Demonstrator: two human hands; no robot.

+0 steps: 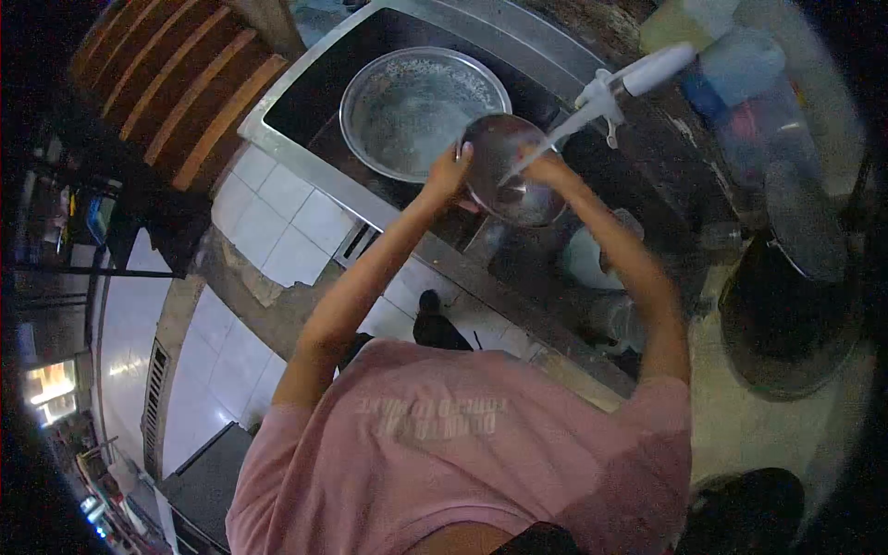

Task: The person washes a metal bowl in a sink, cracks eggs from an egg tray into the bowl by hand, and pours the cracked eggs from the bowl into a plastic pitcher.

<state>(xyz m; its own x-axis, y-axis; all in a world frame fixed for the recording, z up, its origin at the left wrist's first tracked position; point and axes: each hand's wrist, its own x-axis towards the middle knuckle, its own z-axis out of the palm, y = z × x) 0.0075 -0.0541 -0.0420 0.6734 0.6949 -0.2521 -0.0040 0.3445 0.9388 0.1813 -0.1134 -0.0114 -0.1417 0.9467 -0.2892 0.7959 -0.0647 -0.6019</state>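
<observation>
A shiny metal bowl (493,139) is tilted under the tap's stream, its inside facing me. My left hand (450,174) grips the bowl's left rim, thumb at the inner edge and fingers passing behind it. My right hand (544,168) reaches over the bowl's right side into its inside; its fingers are blurred behind the water. Water (555,139) runs from a white tap (638,79) into the bowl. Just beyond my left hand, a wide metal basin (346,120) holds cloudy, foamy water, and the bowl overlaps its near right edge.
The basin stands in a steel-edged sink (305,88). Right of the bowl lie a pale, rounded container (585,259) and clear vessels (618,319). A dark round tub (786,324) stands farther right. At the upper left is a slatted wooden piece (176,83); white tiles (277,222) cover the floor.
</observation>
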